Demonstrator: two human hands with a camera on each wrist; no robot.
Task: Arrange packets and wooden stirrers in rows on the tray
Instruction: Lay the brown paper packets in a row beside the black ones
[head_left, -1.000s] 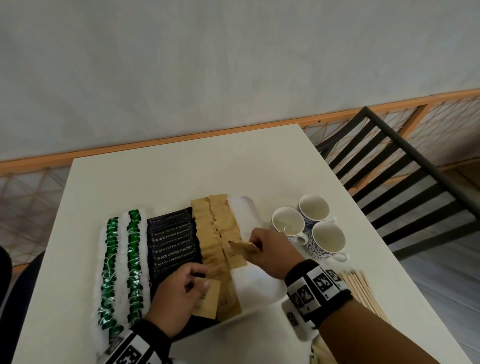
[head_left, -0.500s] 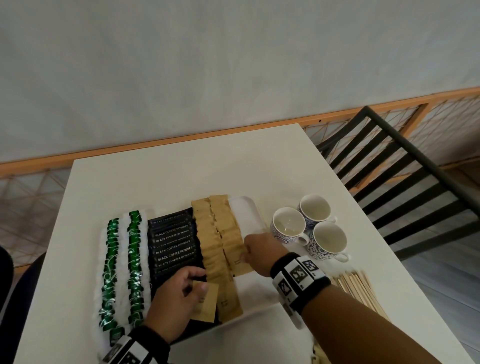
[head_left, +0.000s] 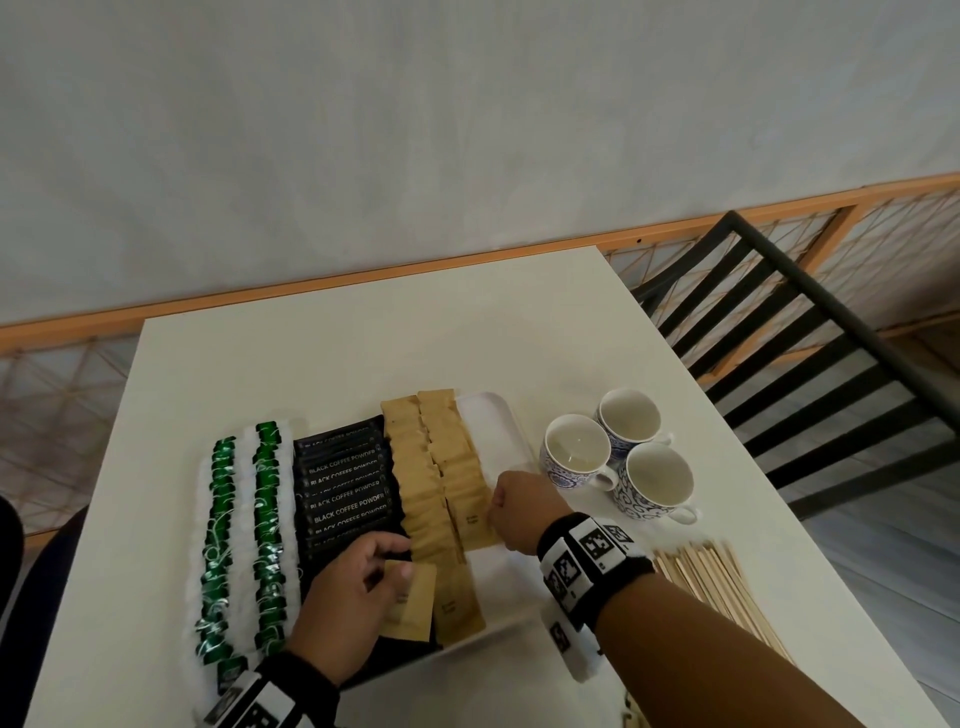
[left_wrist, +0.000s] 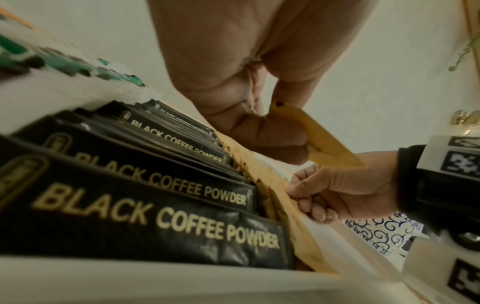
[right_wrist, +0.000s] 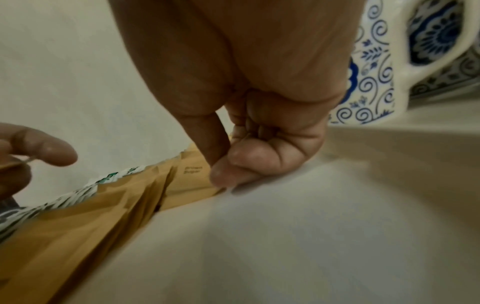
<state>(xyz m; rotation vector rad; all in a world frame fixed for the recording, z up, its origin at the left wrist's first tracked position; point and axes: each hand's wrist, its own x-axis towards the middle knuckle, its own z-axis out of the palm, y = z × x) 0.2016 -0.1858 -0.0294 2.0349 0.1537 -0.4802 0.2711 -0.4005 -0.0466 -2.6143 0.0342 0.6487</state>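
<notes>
A: White counter (head_left: 322, 364) against a grey wall; the tray (head_left: 496, 415) carries rows of green, black and brown packets (head_left: 415, 467). Hands?

B: Left hand (head_left: 348, 597) fingers pinch one brown packet (head_left: 410, 603) at the tray's near end. Right hand (head_left: 519, 512) fingers, curled together, touch the right brown row's edge. Stirrers (head_left: 711, 577) lie on the counter, right of the tray.

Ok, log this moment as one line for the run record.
phase: filling brown rows | left hand: pinches spare brown packet | right hand: fingertips on brown packet in the right row | stirrers: off tray
</notes>
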